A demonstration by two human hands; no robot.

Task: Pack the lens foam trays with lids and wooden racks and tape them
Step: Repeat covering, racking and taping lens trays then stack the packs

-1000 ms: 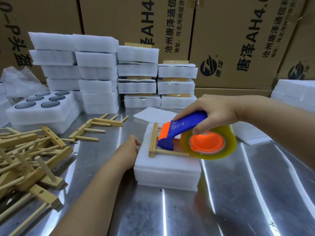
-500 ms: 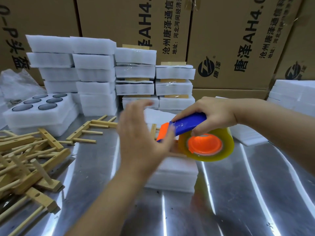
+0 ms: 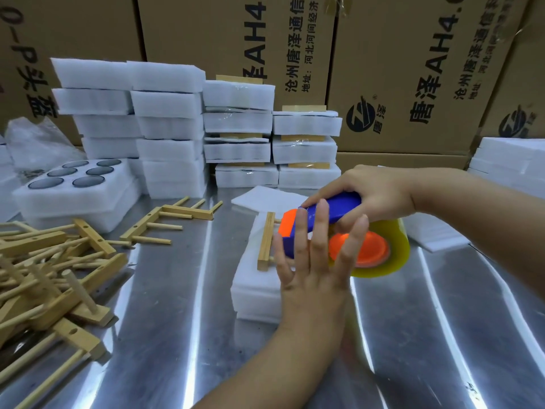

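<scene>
Over foam tray (image 3: 253, 287): right hand (image 3: 374, 193) gripping tape dispenser (image 3: 330, 214), left hand (image 3: 312, 267) spread.

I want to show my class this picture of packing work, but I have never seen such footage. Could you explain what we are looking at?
One camera, worn on a person's head, looks down at their own hands over a shiny metal table. The right hand grips a blue and orange tape dispenser above a white foam tray with a wooden rack on top. The left hand is open, raised in front of the dispenser. Loose wooden racks lie on the left; packed foam stacks and cardboard boxes stand behind.
</scene>
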